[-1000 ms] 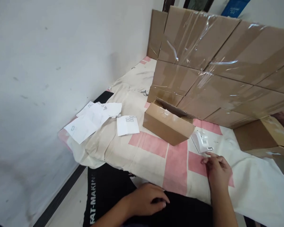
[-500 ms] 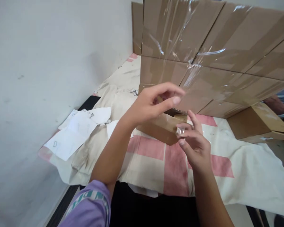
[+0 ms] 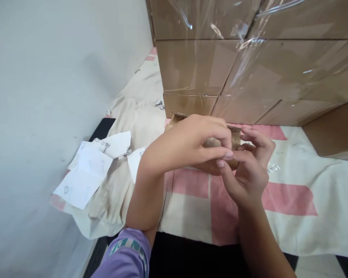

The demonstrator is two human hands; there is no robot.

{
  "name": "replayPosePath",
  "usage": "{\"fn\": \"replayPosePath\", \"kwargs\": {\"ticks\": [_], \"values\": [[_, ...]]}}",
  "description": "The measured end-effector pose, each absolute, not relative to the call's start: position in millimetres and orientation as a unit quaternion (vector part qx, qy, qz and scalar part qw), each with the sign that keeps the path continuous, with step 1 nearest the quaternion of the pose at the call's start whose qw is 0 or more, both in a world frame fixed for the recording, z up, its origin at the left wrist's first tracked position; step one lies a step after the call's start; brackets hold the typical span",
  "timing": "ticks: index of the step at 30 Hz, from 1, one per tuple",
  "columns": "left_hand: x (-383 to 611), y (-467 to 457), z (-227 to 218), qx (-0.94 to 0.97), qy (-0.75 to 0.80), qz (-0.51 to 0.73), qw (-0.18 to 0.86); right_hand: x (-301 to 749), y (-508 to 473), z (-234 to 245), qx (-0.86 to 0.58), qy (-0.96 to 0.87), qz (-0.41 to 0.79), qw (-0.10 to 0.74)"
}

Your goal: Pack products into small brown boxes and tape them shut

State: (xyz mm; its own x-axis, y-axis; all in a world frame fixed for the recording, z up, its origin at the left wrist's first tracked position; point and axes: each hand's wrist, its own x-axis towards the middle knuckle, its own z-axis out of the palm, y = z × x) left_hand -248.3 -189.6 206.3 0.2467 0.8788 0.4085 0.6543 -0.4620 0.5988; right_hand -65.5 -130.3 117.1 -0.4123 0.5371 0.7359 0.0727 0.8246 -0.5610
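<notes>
Over a small open cardboard box (image 3: 174,122), my two hands meet at the fingertips. My left hand (image 3: 195,143) reaches in from the left, its thumb and fingers pinched together. Palm turned inward, my right hand (image 3: 251,166) has its thumb and index finger closed towards the same spot, the other fingers curved and apart. Whatever lies between the fingertips is too small or hidden to make out. A small clear piece with dark marks (image 3: 274,168) rests on the cloth to the right of my right hand.
Cardboard boxes wrapped in clear film (image 3: 197,65) form a wall at the back. Another carton (image 3: 333,131) stands at the right. White paper sheets (image 3: 84,173) lie at the left on the pink and cream cloth (image 3: 188,212), beside a white wall (image 3: 46,96).
My left hand has moved right and its fingers have closed at my right hand's fingertips. The small clear piece seen in my right hand is hidden now. The view has shifted.
</notes>
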Motion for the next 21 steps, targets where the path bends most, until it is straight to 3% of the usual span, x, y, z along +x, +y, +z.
{"fn": "replayPosePath", "kwargs": {"ticks": [8,14,21], "values": [[-234,-188,203,0.76,0.528,0.374,-0.057,-68,-116,110,-0.247,-0.8,0.199,0.509],[-241,-182,199,0.751,0.495,0.427,-0.092,-71,-105,102,-0.18,-0.837,0.193,0.479],[-230,-171,187,0.747,0.447,0.473,-0.133,-71,-104,86,-0.149,-0.828,0.203,0.502]]}}
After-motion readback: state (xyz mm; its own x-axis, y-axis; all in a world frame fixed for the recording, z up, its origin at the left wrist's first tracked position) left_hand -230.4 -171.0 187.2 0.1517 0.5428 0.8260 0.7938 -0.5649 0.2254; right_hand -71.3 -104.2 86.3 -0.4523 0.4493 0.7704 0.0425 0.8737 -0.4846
